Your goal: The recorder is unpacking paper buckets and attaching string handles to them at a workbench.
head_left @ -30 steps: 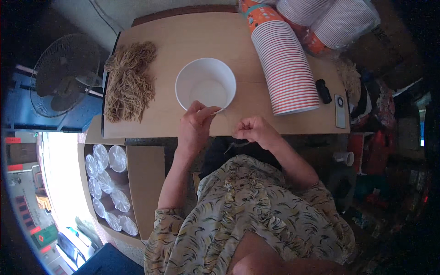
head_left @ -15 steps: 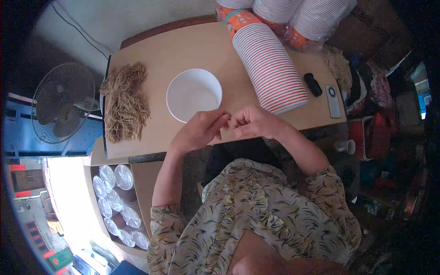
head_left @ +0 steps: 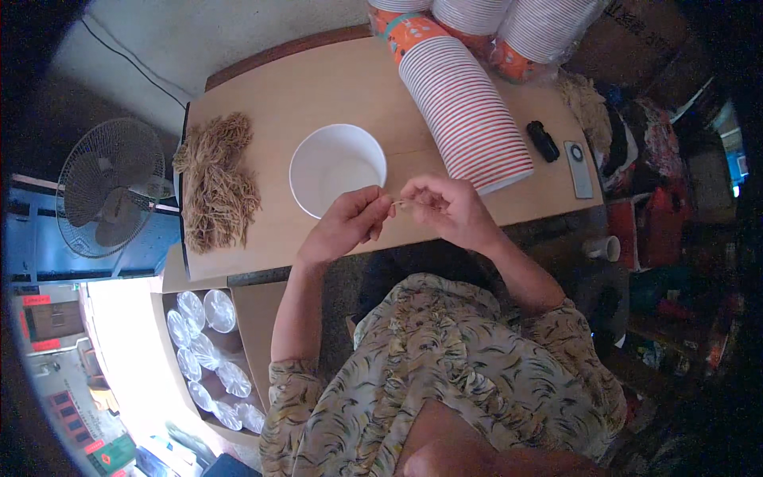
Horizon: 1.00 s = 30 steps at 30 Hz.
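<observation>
Above the table's front edge, my left hand [head_left: 346,228] is closed, thumb and forefinger pinching a short, thin tan strand of twine [head_left: 400,202]. From the other side my right hand [head_left: 455,213] meets the strand, its fingers curled and slightly blurred; the exact grip is partly hidden. Just beyond my left hand stands a white paper bucket [head_left: 338,163], its mouth facing up and nothing seen inside. A bundle of similar tan twine [head_left: 218,183] lies at the table's left end. To the right a long nested stack of white paper buckets [head_left: 469,111] with red-striped rims lies on its side.
More stacked buckets in clear wrap [head_left: 544,32] sit at the back right. A black object [head_left: 543,141] and a phone-like grey slab [head_left: 579,169] lie on the table's right end. A carton [head_left: 254,334] with plastic-wrapped items stands below left, near a fan [head_left: 111,187].
My right fingers have lifted and opened slightly away from my left fingertips, showing more of the strand between them. The bucket, stack and twine bundle stay in place; the view shifts slightly.
</observation>
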{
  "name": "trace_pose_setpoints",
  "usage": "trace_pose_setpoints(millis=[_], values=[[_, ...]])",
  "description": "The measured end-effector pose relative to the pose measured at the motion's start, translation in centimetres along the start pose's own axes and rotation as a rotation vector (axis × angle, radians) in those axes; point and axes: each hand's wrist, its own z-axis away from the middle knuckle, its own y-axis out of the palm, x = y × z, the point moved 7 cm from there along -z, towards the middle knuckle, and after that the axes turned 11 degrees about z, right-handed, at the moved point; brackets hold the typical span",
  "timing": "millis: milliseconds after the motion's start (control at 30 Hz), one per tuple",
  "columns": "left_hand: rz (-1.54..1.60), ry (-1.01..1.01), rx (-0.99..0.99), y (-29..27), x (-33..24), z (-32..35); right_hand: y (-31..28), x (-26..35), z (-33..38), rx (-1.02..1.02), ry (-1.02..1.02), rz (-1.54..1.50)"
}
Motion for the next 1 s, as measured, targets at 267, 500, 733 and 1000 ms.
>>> trace_pose_setpoints(millis=[267, 500, 733, 1000], values=[[0.087, 0.084, -0.016, -0.5, 0.8, 0.1, -0.3, 0.4, 0.2, -0.075, 0.047, 0.119], [0.211, 0.074, -0.045, -0.4, 1.1, 0.3, -0.3, -0.8, 0.1, -0.159, 0.128, -0.011], [0.116, 0.166, -0.091, -0.7, 1.8, 0.3, 0.3, -1.4, -0.7, -0.158, 0.125, -0.161], [-0.064, 0.275, -0.202, -0.8, 1.2, 1.2, 2.0, -3.0, -0.9, -0.053, 0.379, -0.481]])
